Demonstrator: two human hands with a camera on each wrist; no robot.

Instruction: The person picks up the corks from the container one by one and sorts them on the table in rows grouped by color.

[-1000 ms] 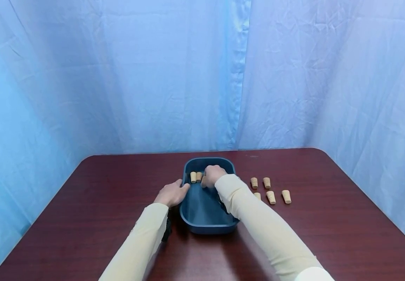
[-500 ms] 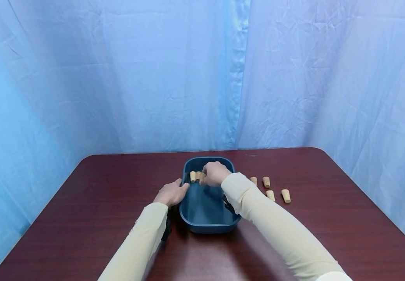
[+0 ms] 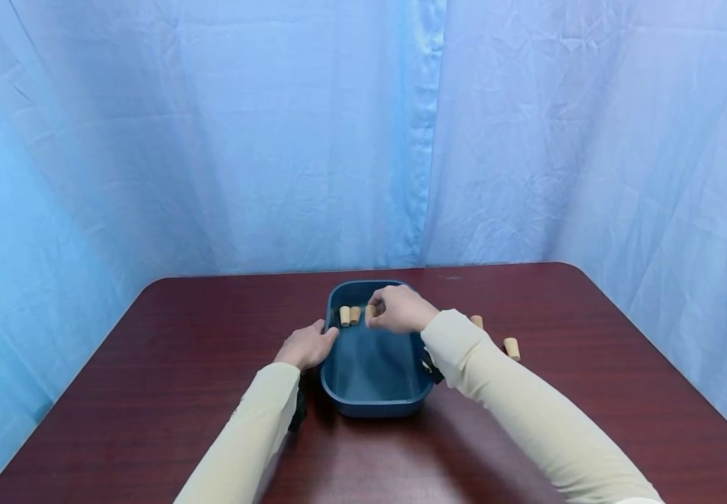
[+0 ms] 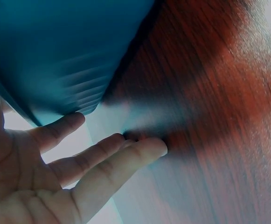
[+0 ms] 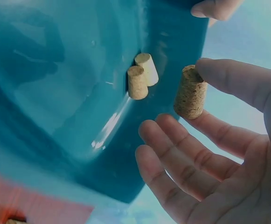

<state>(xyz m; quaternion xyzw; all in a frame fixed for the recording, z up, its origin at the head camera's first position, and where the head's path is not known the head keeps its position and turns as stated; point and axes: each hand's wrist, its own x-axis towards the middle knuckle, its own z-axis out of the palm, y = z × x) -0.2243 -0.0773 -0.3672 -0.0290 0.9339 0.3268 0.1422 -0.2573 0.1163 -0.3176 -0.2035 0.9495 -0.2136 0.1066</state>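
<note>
My right hand [image 3: 401,309] pinches a tapered cork stopper [image 5: 191,93] between thumb and finger, over the far part of a dark blue tray [image 3: 376,403]. The other fingers of that hand spread loosely below the cork in the right wrist view. Two more cork stoppers stand side by side in the tray near its left wall, a pale one [image 3: 345,316] and a browner one [image 3: 355,316]. My left hand [image 3: 306,346] rests at the tray's left rim, thumb at the edge. In the left wrist view its fingers [image 4: 121,161] extend outside the tray wall, one fingertip against it.
On the dark red wooden table [image 3: 224,322], right of the tray, a cork [image 3: 511,348] stands apart. Another cork [image 3: 476,321] shows partly behind my right sleeve, which hides part of that area. Blue-white curtains [image 3: 313,140] hang behind the table.
My right hand has drawn to the right with its cork, which now shows apart from the two corks in the tray. The right sleeve covers more table corks. The left hand stays put.
</note>
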